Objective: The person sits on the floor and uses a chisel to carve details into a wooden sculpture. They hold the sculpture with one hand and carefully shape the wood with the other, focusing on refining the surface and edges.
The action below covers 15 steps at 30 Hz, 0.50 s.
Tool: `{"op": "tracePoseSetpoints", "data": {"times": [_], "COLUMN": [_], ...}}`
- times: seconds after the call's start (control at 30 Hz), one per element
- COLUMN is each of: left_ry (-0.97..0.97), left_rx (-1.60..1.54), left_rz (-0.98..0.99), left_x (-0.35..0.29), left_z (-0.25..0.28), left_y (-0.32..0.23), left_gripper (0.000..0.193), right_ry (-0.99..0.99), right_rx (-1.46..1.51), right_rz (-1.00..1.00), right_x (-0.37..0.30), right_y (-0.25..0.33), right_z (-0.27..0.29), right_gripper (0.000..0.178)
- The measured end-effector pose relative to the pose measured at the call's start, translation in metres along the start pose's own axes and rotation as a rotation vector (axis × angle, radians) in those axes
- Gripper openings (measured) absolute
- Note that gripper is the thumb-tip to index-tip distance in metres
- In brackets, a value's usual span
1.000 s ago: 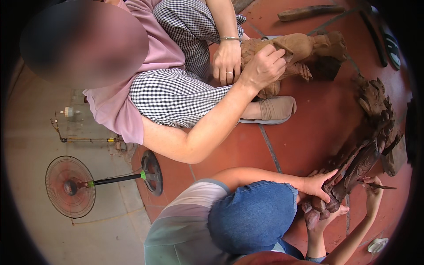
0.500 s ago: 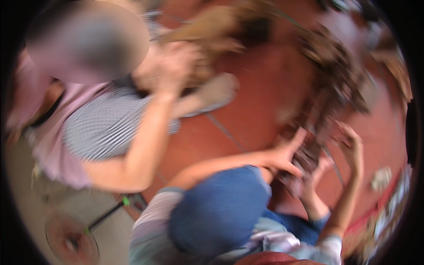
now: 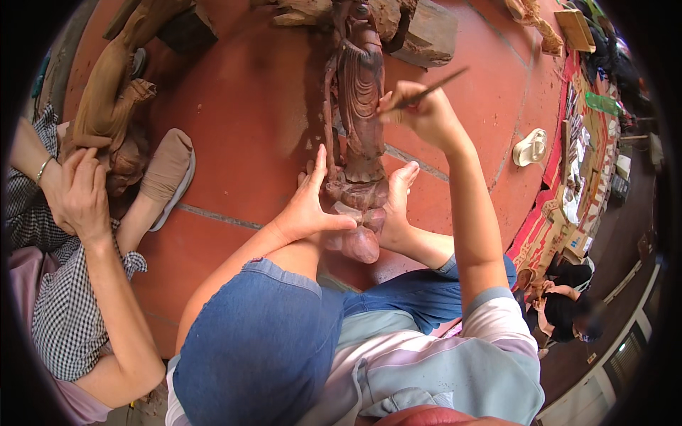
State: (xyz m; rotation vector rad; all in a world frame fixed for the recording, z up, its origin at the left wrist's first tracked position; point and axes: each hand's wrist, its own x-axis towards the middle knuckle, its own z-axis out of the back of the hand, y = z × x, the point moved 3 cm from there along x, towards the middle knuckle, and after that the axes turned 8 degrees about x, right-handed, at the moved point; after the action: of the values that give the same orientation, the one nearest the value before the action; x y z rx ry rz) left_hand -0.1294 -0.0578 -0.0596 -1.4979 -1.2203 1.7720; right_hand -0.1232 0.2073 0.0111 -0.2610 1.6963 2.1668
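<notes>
A carved reddish-brown wooden statue of a robed figure point(image 3: 361, 99) stretches away from me over the tiled floor, with its base point(image 3: 359, 192) and a rounded knob at the bottom between my feet. My left hand point(image 3: 309, 206) lies spread along the left side of the base, thumb reaching across its lower part, fingers straight. In my right hand point(image 3: 423, 113) is a thin dark stick-like tool point(image 3: 446, 82), gripped in closed fingers beside the figure's robe. Its working end is blurred and partly hidden by the hand. My bare right foot point(image 3: 399, 202) presses near the base's right side.
At left a co-worker's hands point(image 3: 82, 184) rest by a lighter wooden carving point(image 3: 106, 106). Wood blocks point(image 3: 426, 35) lie beyond the statue's top. A pale slipper point(image 3: 530, 147) is on the right, near a red patterned mat point(image 3: 547, 213). Another person point(image 3: 568, 305) sits farther right.
My view has swung, so the statue now lies near the middle and the co-worker at the far left. My right hand now shows the thin tool beside the robe. Earlier blur hides finer details.
</notes>
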Motion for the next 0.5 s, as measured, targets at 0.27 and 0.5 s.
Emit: {"op": "tracePoseSetpoints", "data": {"times": [0.27, 0.5], "left_ry": [-0.044, -0.031], "left_rx": [-0.037, -0.117], "left_rz": [-0.024, -0.019], "left_x": [-0.001, -0.001], "left_z": [0.000, -0.002], "left_y": [0.003, 0.000], "left_gripper": [0.148, 0.149], "right_ry": [0.109, 0.120], "right_rx": [-0.224, -0.164], "right_rz": [0.153, 0.185], "right_x": [-0.020, 0.003], "right_y": [0.010, 0.025], "right_z": [-0.014, -0.003], "right_gripper": [0.011, 0.012]}}
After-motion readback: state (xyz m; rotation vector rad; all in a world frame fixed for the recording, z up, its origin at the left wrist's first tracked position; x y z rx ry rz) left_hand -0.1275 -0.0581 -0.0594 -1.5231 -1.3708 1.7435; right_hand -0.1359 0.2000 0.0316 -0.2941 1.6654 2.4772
